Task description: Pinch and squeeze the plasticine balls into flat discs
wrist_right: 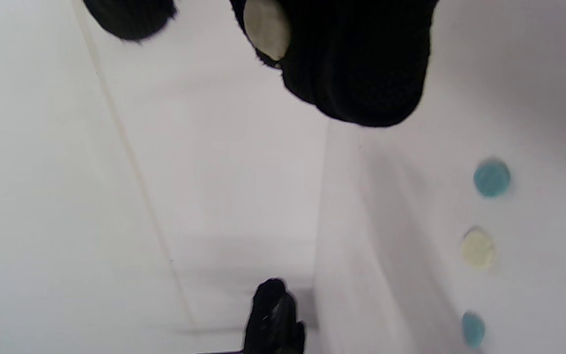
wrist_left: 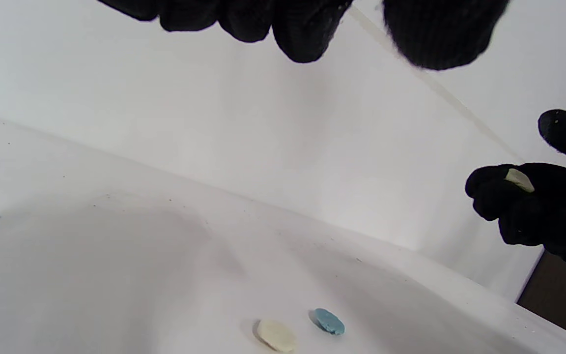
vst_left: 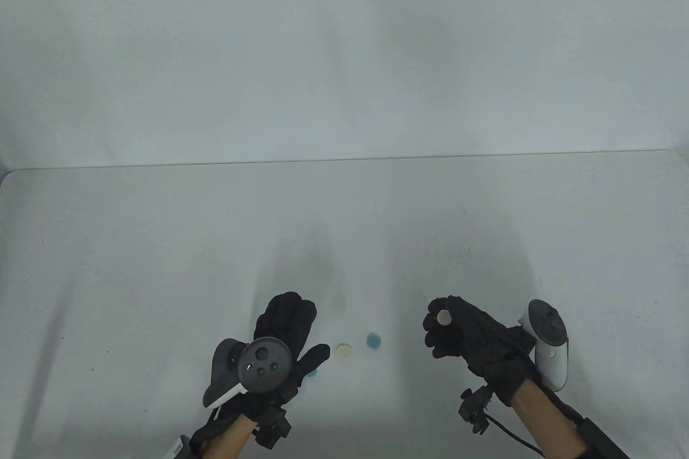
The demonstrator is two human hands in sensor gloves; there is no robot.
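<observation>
My right hand [vst_left: 447, 327] is raised above the table and pinches a flattened cream plasticine piece [vst_left: 443, 317] between thumb and fingers; the piece also shows in the right wrist view [wrist_right: 266, 27] and in the left wrist view [wrist_left: 520, 180]. On the table lie a cream disc [vst_left: 343, 350], a blue disc [vst_left: 374, 340] to its right, and a second blue piece [vst_left: 311, 372] partly hidden under my left thumb. My left hand [vst_left: 293, 338] hovers flat and open left of the discs, holding nothing. The cream disc [wrist_left: 276, 335] and blue disc [wrist_left: 329, 321] show in the left wrist view.
The white table [vst_left: 134, 265] meets a white back wall along its far edge [vst_left: 344, 160]. In the right wrist view the three pieces lie in a line: blue [wrist_right: 492, 178], cream [wrist_right: 478, 248], blue [wrist_right: 473, 328].
</observation>
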